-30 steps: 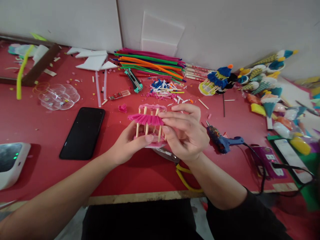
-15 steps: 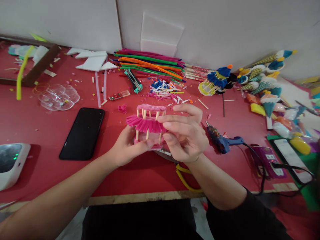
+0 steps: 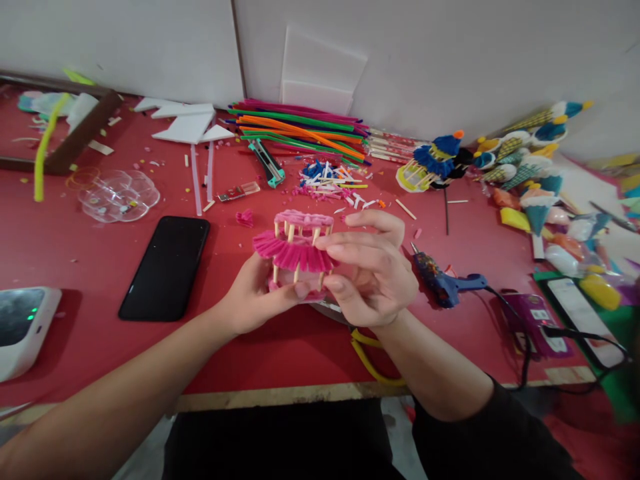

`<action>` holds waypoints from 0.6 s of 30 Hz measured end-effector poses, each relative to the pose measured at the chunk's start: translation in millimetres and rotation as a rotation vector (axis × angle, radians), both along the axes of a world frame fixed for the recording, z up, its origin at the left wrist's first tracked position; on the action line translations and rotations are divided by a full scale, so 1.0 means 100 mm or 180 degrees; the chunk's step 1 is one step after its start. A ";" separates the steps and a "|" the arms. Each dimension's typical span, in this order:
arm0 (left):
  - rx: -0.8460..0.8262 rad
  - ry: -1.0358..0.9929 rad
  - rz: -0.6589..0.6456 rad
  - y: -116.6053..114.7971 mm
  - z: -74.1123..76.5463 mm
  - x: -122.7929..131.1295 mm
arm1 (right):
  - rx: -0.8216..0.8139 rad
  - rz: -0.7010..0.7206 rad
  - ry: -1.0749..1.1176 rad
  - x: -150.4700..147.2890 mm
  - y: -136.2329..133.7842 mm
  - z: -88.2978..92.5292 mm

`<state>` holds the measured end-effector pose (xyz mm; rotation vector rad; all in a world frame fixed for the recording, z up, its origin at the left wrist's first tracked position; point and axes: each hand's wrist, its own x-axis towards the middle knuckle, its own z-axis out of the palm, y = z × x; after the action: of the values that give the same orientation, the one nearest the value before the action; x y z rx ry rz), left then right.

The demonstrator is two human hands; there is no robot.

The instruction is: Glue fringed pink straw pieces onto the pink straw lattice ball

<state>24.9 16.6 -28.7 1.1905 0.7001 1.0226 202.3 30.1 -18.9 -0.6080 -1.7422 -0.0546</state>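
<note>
Both hands hold a small pink craft cage (image 3: pixel 297 250) above the red table (image 3: pixel 100 347). It is a ring of short wooden sticks with fuzzy pink rims at top and base and a pink fringe round its middle. My left hand (image 3: pixel 255 297) grips the base from below, thumb on the front rim. My right hand (image 3: pixel 373 267) closes on its right side, fingertips on the pink fringe.
A black phone (image 3: pixel 167 265) lies left of the hands, a white device (image 3: pixel 20 327) at the far left. A blue glue gun (image 3: pixel 443 280) with its cord lies to the right. Coloured sticks (image 3: pixel 300 127), a cutter (image 3: pixel 270 163), scraps and finished toys (image 3: pixel 525 167) fill the back.
The pink fringe has slipped lower down the sticks, so the stick tops and upper rim now show above it. Both hands keep their grip in nearly the same place.
</note>
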 end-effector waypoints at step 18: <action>0.0026 0.0033 0.0088 -0.02 -0.02 -0.01 | 0.0100 0.0127 0.0118 -0.01 -0.01 0.03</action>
<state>24.1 15.0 -30.6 1.1968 0.7230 1.0436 201.0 29.0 -16.0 -0.5480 -1.7140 -0.0423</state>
